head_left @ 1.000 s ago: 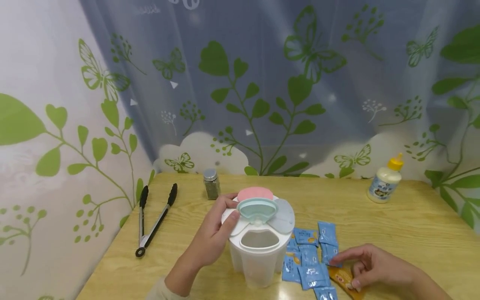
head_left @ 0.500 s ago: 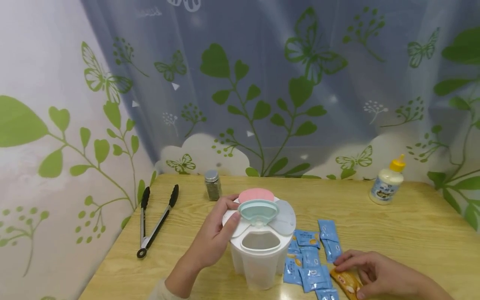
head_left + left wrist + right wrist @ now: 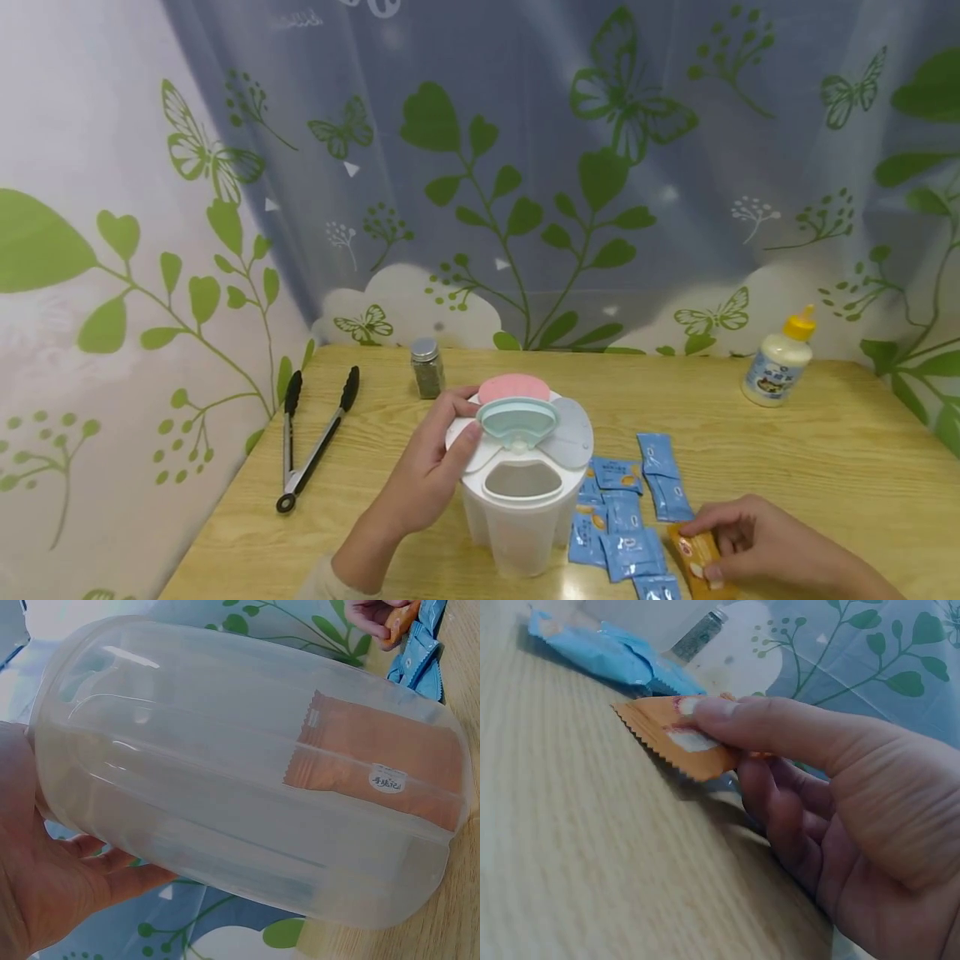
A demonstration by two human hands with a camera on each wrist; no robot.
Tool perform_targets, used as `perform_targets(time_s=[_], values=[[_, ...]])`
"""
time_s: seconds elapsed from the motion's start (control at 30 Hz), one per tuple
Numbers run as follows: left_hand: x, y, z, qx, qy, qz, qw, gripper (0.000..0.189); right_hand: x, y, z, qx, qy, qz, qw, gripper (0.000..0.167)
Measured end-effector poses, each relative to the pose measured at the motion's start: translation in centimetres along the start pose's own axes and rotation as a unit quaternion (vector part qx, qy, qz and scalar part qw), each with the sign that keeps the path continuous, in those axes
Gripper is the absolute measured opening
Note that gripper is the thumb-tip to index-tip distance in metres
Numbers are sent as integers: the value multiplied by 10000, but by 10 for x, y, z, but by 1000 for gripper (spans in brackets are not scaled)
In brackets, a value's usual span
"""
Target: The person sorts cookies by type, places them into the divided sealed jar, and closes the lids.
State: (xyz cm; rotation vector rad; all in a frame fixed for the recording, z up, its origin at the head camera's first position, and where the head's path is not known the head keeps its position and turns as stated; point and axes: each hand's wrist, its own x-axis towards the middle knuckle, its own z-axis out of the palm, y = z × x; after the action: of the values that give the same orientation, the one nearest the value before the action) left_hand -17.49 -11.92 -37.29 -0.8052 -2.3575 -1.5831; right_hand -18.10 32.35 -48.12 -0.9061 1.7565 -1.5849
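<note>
My left hand [image 3: 427, 479] grips the upper left side of a white, translucent storage container [image 3: 522, 537], thumb on the lid. One teal flap [image 3: 517, 421] of the lid stands raised, with an opening below it; the pink and grey flaps lie down. Through the clear wall in the left wrist view, an orange packet [image 3: 382, 761] shows inside, near the bottom. At the right, my right hand [image 3: 772, 542] pinches another orange snack packet [image 3: 682, 735] between thumb and fingers, just above the wooden table. Several blue packets [image 3: 630, 552] lie between container and right hand.
Black-tipped tongs [image 3: 318, 454] lie spread at the left of the table [image 3: 360, 533]. A small jar of dried herbs [image 3: 427, 375] stands behind the container. At the back right is a bottle with a yellow nozzle [image 3: 776, 367]. A patterned curtain [image 3: 525, 167] hangs behind.
My right hand has closed its thumb and fingers on the orange packet and shifted it slightly to the right, away from the blue packets. The left hand and container hold still.
</note>
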Motion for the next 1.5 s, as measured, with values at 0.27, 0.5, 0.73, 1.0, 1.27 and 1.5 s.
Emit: perform_targets(time_s=[0.27,0.5,0.73,1.0,1.27,1.5], values=[[1,0,-2,-20,19,29,10000,11,6,-11,-5,119,183,-73,9997,43],[1,0,-2,-96,-50,-24,9999,10,5,-26,-6,370,532,230,9976,45],[0,1,-1,-114,-55,39,9999,11,9,-45,5,-191,1164,3,9930,45],[0,1,-2,-88,-21,36,10000,10,19,-62,18,-355,1425,-431,9882,43],[-1,-1,0,-114,-76,-75,9999,10,31,-72,33,-308,1516,-889,9840,42],[-1,0,0,-76,-17,-48,10000,10,48,-94,46,-910,2244,-581,9685,38]])
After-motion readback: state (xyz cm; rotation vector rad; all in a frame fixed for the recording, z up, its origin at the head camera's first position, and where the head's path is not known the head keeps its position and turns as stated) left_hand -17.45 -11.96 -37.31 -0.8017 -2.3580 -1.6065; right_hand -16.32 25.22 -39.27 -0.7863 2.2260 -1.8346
